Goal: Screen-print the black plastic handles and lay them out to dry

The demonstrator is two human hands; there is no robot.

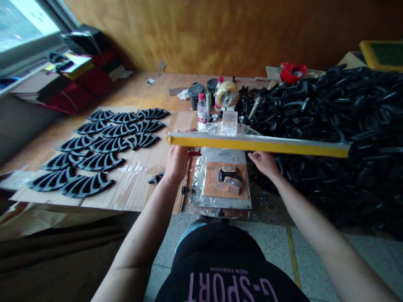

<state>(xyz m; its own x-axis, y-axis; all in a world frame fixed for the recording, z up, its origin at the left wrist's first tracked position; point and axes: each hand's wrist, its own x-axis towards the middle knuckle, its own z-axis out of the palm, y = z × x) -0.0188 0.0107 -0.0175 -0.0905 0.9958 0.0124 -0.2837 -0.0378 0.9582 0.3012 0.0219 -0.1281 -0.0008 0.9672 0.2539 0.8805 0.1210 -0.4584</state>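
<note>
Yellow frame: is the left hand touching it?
Touching. Head view: the left hand grips the left end of the yellow frame, fingers over its edge.

We see a yellow frame [258, 144], long and thin from its front edge, lifted up and almost level, with the right end a little lower. Our left hand [178, 161] grips its left corner. Under the frame a small black curved piece [229, 175] lies flat on a brown board [214, 188].

yellow frame [258, 144], black ridged fins [94, 147], red tape dispenser [292, 72]
</note>
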